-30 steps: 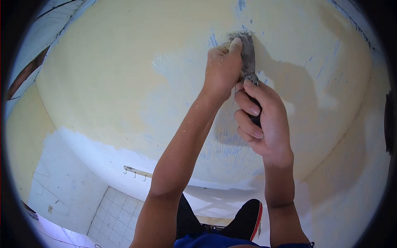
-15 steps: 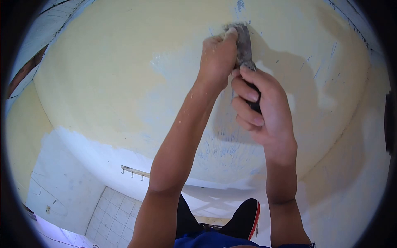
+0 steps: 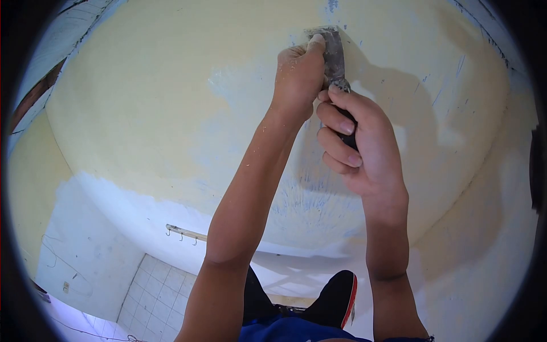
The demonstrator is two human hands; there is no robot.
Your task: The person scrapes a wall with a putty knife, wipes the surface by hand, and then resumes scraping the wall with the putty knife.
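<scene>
Both my hands hold a putty knife (image 3: 335, 57) up against the pale yellow wall (image 3: 154, 108). My right hand (image 3: 367, 134) is wrapped round its black handle, thumb near the collar. At the blade, my left hand (image 3: 299, 74) is closed with the thumb pressed on the metal face; its other fingers are mostly hidden. The wide blade edge meets the wall, and light crumbs sit along it. Scraped pale blue and white patches show on the wall below and beside the hands. Pale flecks cling to my left hand and forearm.
A rail with hooks (image 3: 185, 233) is fixed to the wall at lower left. White floor tiles (image 3: 156, 288) lie far below. My dark trousers and a black shoe with a red edge (image 3: 336, 296) show at the bottom. A dark object (image 3: 535, 171) stands at the right edge.
Both hands and the putty knife have moved slightly up the wall. The grip looks the same.
</scene>
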